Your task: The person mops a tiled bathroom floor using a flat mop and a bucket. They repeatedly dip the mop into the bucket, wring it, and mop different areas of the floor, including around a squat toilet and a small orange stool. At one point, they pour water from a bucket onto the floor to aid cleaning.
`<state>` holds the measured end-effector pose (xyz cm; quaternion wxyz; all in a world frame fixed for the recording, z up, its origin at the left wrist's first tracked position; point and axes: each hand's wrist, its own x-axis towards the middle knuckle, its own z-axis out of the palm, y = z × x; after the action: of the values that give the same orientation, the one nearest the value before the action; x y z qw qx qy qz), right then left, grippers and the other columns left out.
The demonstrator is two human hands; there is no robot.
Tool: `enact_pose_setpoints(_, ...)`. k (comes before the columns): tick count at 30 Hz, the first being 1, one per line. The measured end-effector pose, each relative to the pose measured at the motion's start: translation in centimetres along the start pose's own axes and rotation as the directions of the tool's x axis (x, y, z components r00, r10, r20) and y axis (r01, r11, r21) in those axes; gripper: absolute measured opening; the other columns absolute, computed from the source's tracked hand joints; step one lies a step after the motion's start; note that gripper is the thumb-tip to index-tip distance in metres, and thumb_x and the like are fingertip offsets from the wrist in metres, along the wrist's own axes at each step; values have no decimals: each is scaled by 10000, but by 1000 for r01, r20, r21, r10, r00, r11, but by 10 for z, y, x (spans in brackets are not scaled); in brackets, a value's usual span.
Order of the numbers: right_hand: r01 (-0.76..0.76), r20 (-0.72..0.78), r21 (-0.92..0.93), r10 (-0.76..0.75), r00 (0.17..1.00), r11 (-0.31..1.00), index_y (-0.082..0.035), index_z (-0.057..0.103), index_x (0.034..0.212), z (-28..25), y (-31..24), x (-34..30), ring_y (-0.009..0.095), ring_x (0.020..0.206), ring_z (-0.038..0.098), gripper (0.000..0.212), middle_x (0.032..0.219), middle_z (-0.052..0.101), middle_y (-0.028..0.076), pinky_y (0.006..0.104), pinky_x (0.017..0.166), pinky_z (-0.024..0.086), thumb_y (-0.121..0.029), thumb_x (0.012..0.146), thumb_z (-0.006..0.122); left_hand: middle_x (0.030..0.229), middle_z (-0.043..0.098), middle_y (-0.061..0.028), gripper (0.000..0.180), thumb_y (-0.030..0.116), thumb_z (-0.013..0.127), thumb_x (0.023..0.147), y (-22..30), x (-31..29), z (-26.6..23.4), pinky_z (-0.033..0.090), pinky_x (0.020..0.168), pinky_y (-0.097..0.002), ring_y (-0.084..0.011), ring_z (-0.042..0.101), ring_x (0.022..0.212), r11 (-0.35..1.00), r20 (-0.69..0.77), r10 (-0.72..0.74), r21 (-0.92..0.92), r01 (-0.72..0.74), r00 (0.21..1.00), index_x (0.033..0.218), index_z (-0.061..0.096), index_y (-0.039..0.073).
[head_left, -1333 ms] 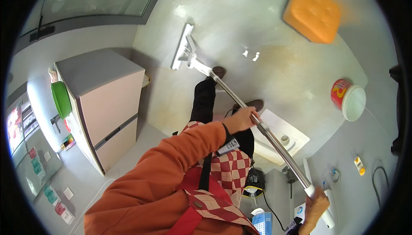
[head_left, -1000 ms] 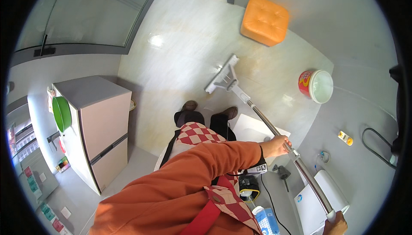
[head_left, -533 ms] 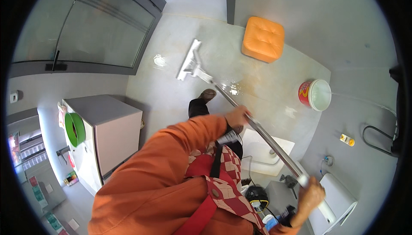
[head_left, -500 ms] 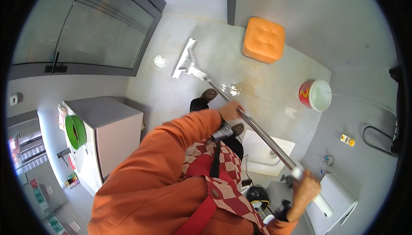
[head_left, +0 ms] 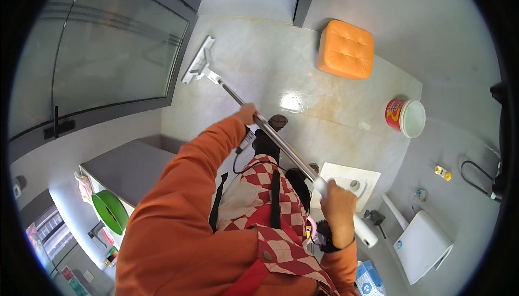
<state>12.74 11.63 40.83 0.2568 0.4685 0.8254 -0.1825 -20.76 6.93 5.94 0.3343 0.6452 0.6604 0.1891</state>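
A long-handled mop (head_left: 287,151) slants across the middle, with a metal pole, a white end grip and a narrow white head (head_left: 199,60). That head lies on the floor close to the glass door's frame at the upper left. My left hand (head_left: 247,113) is closed round the pole's lower part. Higher up, my right hand (head_left: 339,206) wraps the white grip, whose end sticks out beyond it. Orange sleeves cover both arms, and a red-and-cream checked apron hangs below them. Part of my feet shows beneath the pole.
An orange tufted stool (head_left: 346,50) stands by the far wall. To its right is a red-and-white bucket (head_left: 412,118). A white squat-toilet pan (head_left: 368,179) is set into the floor near my right hand. At left stands a cabinet (head_left: 127,158) holding a green basin (head_left: 110,212).
The mop head has slid left toward the glass door. Both hands have moved left with the pole and still grip it. The view has shifted a little.
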Motion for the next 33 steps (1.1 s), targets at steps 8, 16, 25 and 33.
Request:
enact_pose_setpoints(8, -327, -72, -223, 319, 945, 918, -98, 512, 794, -26, 141, -174, 357, 626, 557, 314, 637, 569, 146, 465, 547, 425, -146, 530, 675, 732, 557, -158, 178, 143, 612, 674, 262, 24, 112, 434, 526, -387, -264, 551, 606, 557, 363, -158, -735, 386, 918, 817, 596, 38)
enact_pose_setpoints(16, -528, -350, -327, 418, 838, 784, -68, 525, 672, -96, 165, -226, 368, 626, 572, 208, 640, 588, 150, 453, 565, 446, -85, 510, 655, 743, 520, -128, 63, 37, 453, 772, 388, 56, 127, 476, 654, -381, -257, 542, 682, -720, 826, -86, -438, 538, 557, 813, 483, 1)
enact_pose_setpoints(25, -241, -323, -264, 150, 935, 934, -94, 554, 733, -54, 104, -64, 240, 621, 598, 59, 636, 572, 67, 354, 597, 466, -81, 675, 551, 876, 603, -131, 287, 157, 649, 731, 174, 18, 7, 478, 770, -323, -213, 601, 823, 839, 81, 3, -542, 41, 997, 922, 554, -36)
enact_pose_setpoints(33, 3, -146, -76, -14, 989, 997, -86, 528, 797, -14, 57, -6, 211, 618, 617, 53, 695, 597, 66, 324, 551, 470, -88, 744, 523, 761, 625, -80, 266, 97, 701, 682, 84, 10, -12, 495, 652, -253, -136, 599, 693, 640, 493, -478, -371, 672, 727, 893, 592, -21)
